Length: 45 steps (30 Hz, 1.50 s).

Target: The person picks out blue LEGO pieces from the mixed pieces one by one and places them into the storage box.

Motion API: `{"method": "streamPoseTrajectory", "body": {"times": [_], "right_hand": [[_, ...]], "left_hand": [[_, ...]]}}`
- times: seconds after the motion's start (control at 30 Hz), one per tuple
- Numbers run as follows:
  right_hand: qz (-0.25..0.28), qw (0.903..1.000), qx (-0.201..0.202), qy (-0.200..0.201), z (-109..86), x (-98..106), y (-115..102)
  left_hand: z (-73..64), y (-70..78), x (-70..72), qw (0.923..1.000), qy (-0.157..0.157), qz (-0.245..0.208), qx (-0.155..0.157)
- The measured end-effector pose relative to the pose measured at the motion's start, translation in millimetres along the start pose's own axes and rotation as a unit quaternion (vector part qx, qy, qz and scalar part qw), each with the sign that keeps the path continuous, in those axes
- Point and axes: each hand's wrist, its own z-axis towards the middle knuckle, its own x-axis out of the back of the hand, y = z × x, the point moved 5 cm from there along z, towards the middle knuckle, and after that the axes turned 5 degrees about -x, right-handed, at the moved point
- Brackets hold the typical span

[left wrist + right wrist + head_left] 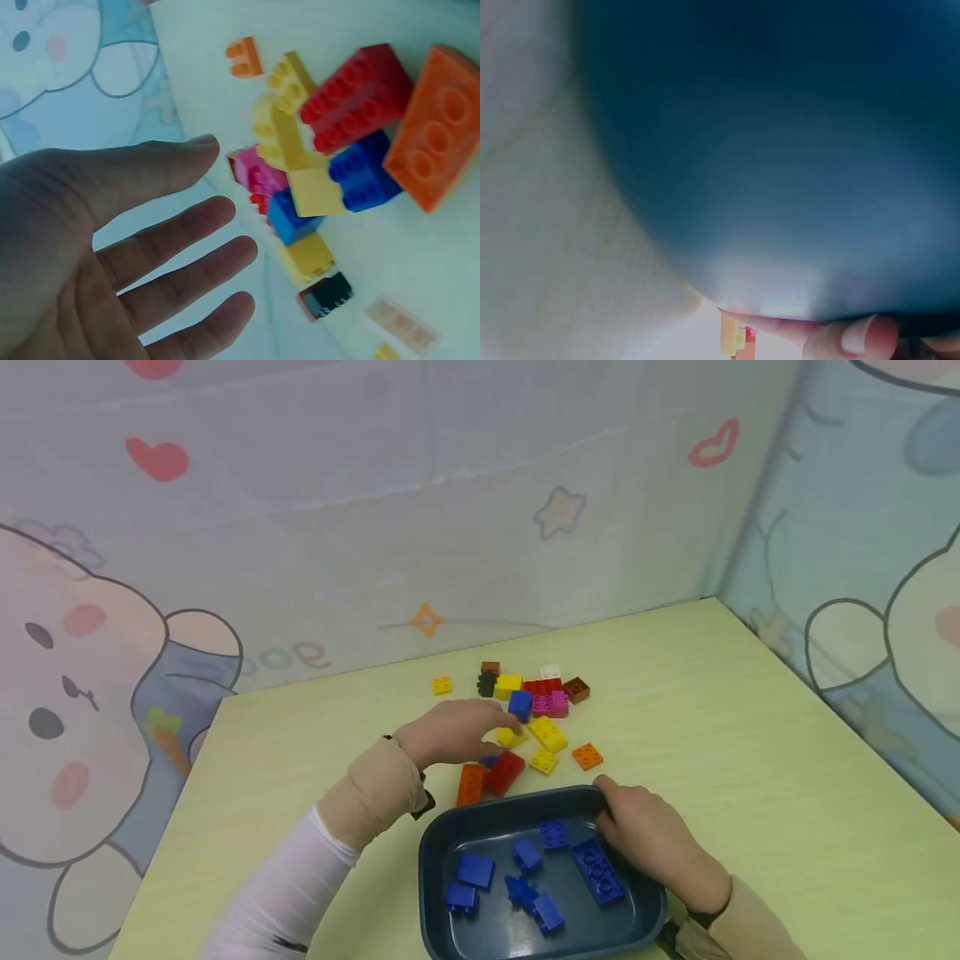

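Observation:
My left hand reaches over a loose pile of toy bricks, fingers extended and apart, holding nothing. Below its fingertips lie a yellow brick, a blue brick and another blue brick partly tucked under a red brick. An orange brick is beside the red one. With thumb and fingers, my right hand grips the right rim of a dark blue tray. Several blue bricks and a blue star-shaped piece lie inside it. The tray wall fills most of the right wrist view.
Behind the pile are a pink brick, brown brick, white brick and black brick. A small orange brick lies right of the pile, a small yellow one at its left. A printed cloth hangs behind the table.

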Motion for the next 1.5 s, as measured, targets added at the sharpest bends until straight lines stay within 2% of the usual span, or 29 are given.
{"method": "streamPoseTrajectory", "body": {"times": [0.43,0.63,0.87,0.97,1.1,1.33,1.5], "right_hand": [[-0.001,1.0,-0.005,-0.004,1.2,-2,1],[-0.004,1.0,-0.004,-0.001,1.2,-2,1],[-0.004,0.9999,-0.009,-0.005,0.7,-2,1],[-0.004,1.0,-0.007,-0.004,0.4,-2,1],[-0.002,1.0,-0.007,-0.003,0.5,-1,1],[-0.001,0.9999,-0.009,-0.005,1.0,0,1],[0.001,0.9998,-0.015,-0.014,1.2,-1,1]], "left_hand": [[16.9,-30.5,-35.3,0.9982,-0.045,0.004,0.038],[21.3,-32.3,-42.1,0.9983,-0.047,0.002,0.035],[30.3,-34.3,-55.2,0.9978,-0.048,-0.025,0.038],[34.4,-34.1,-60.0,0.9981,-0.046,-0.017,0.038],[37.4,-34.9,-62.0,0.9986,-0.038,-0.014,0.035],[36.6,-37.5,-63.4,0.9975,-0.037,-0.042,0.042],[30.8,-40.2,-54.9,0.998,-0.025,-0.038,0.044]]}}
